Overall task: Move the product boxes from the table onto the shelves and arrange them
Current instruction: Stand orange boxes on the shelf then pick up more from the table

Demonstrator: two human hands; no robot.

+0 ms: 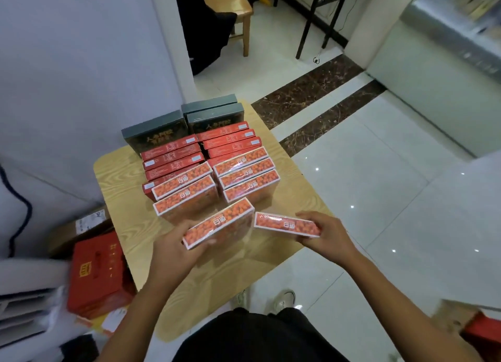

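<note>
white tile floor [379,199] w/ two dark marble strips runs off to the right. on it stands a light wood-grain table [119,188] w/ rounded corners, close to a pale wall on the left. most of the table top is taken by product boxes standing on edge, two rows side by side. at the far end are three dark green boxes [154,130]. next come red boxes [173,151] packed face to face. nearest the person are orange-print boxes [187,196] in shiny wrap, two in the left row & three in the right.

left of the table, down on the floor, sits a big red carton [97,272] w/ a brown cardboard box just behind it. far back thru a doorway there's a wooden stool [230,6].

at the table's near end, in front of the rows, are two more orange-print boxes, one per hand. the left box [219,220] is angled, its far end pointing at the rows. the right box [286,224] lies across, near the left one but not touching it. can't tell if either is clear of the table top.

left hand [173,250] grips the left box at its near end, fingers curled round the edge. right hand [325,231] grips the right box at its right end, fingers over the far side & thumb on the near side.
</note>
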